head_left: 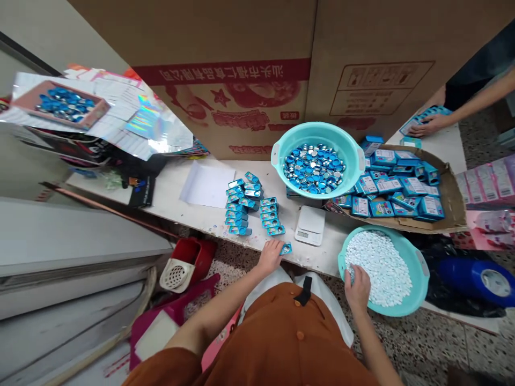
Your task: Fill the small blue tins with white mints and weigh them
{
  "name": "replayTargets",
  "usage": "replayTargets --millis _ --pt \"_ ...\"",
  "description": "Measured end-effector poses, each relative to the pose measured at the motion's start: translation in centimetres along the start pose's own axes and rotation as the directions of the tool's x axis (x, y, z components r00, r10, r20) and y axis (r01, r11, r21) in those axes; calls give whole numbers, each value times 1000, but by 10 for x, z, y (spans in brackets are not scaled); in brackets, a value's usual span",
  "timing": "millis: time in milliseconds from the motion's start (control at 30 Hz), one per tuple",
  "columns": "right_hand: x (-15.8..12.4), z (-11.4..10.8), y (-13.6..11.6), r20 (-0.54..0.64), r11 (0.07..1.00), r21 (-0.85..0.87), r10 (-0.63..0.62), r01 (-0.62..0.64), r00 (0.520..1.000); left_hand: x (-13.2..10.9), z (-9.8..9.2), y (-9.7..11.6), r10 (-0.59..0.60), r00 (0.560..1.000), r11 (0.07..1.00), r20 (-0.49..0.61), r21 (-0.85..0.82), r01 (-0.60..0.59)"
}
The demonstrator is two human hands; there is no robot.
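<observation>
At the front edge of the table my left hand is closed on a small blue box, whose end with a round hole faces up. My right hand is at the left side of a turquoise basin full of small white pieces. Its fingers are curled around something small and greyish that I cannot make out. Between the hands, a white digital scale lies on the table. Left of it, several blue boxes stand in two groups, a nearer row and a farther cluster.
Behind the scale, a turquoise basin holds blue and silver caps. A cardboard tray of blue boxes sits to its right. A large carton rises behind. Another person's hand reaches in at upper right. White paper lies left.
</observation>
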State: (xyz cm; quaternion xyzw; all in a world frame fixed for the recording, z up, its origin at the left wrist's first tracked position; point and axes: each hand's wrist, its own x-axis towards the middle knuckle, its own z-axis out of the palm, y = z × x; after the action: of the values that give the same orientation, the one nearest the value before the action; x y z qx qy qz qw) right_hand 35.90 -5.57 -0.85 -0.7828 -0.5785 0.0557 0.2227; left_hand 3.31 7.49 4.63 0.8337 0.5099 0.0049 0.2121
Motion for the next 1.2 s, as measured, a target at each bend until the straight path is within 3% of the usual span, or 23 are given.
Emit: replayTargets --millis 100,300,500,600,733,833,933,1067,1200 --pt "2 -2 -7 -14 1000 -3 -5 5 1000 -7 9 -17 -63 997 997 -33 44 64" --pt "-1 -15 -22 -83 999 -24 30 -32 996 16 21 -43 -72 980 991 -188 100 92" --pt "-32 -24 -36 -161 991 -52 117 -126 980 25 24 -46 50 978 994 -204 108 -29" --pt "-55 -23 -45 -212 976 -61 191 -208 958 16 20 -41 209 969 976 -130 84 -199" --pt "-82 -20 -56 -282 948 -58 286 -313 916 4 14 -32 414 909 910 -41 23 -413" --pt "-94 -20 -57 -321 927 -53 337 -372 885 8 10 -19 476 879 879 -44 -7 -476" --pt "-91 -25 -49 -346 921 -46 348 -387 871 28 4 6 516 852 854 -89 -19 -519" --pt "-64 -36 -22 -339 935 -27 323 -352 884 75 -7 53 557 816 823 -153 -29 -567" --pt "-20 -41 18 -283 953 5 291 -302 914 139 -19 103 553 802 821 -224 -19 -571"
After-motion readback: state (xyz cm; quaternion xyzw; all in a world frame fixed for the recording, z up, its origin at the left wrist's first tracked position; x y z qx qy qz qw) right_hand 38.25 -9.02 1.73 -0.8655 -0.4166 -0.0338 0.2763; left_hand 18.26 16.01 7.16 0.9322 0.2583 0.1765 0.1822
